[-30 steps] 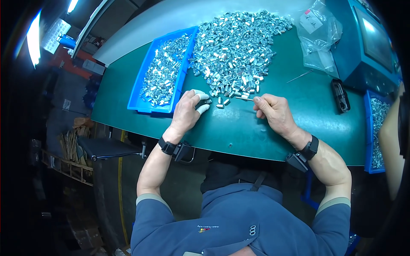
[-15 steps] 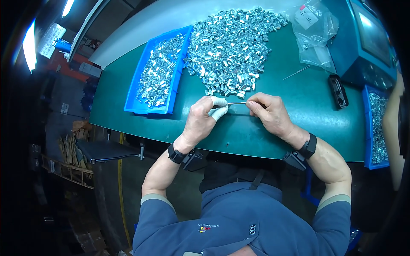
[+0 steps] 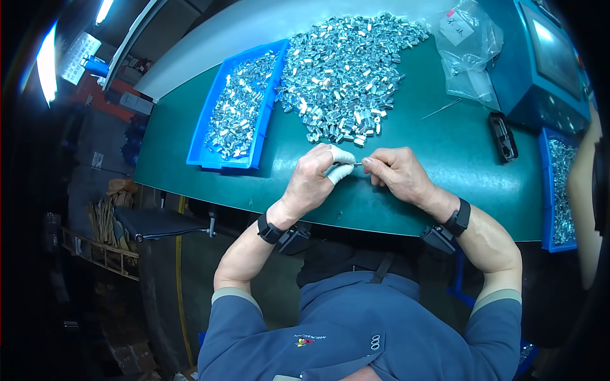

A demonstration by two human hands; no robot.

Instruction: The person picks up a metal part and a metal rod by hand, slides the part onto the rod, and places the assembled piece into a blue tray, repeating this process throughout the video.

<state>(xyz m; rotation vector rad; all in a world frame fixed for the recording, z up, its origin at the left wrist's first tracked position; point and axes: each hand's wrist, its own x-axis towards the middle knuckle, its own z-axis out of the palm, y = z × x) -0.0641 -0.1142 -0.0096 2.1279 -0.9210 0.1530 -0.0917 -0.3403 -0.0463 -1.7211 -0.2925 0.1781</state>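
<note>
- On the green table (image 3: 432, 159), in the head view, the left hand (image 3: 312, 181) and the right hand (image 3: 399, 174) met just below the loose heap of small metal parts (image 3: 346, 70).
- The left hand, two fingertips wrapped in white covers, was pinched on one end of a thin metal pin (image 3: 356, 164); the right hand was pinched on the other end, so the pin lay level between them, just above the table.
- Whether a small part sat on the pin was too small to tell.
- The step in hand looked like threading or fitting one piece from the heap onto the pin; the next move would likely call for a steady pinch and fine alignment of both hands.
- A blue tray (image 3: 210, 136) of the same parts lay left of the heap; clear plastic bags (image 3: 473, 44) and a second thin pin (image 3: 440, 109) lay to the right.
</note>
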